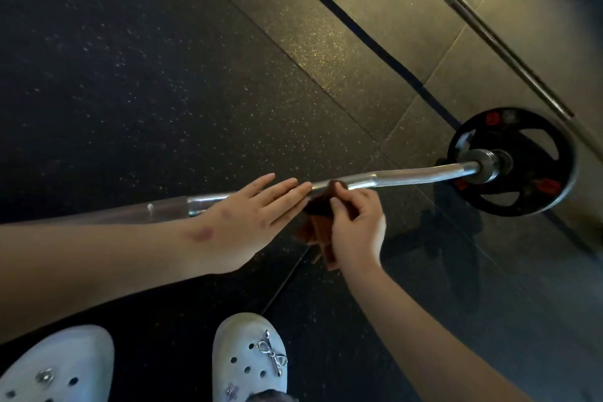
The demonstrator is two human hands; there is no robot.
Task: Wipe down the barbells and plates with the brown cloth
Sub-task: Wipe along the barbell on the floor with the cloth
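- The barbell [408,174] runs left to right in front of her, its plate [512,161] far right.
- Right hand [357,225] pinches the brown cloth [315,228] against the bar; left hand [248,215] lies flat, fingers straight, beside it.

**Setting:** gym, free-weights area.

**Floor** [156,81]: black rubber tiling flecked with pale specks, laid in large squares with visible seams. It looks paler where warm light falls toward the upper right.

**Equipment:**
- One chrome curl bar [408,174] with a wavy shaft, running across the floor.
- One black plate [535,202] with cut-out openings and red labels, loaded on the bar's right end behind a steel collar [487,163].
- One straight bar [489,31], lying diagonally at upper right.

**Lighting:** dim.
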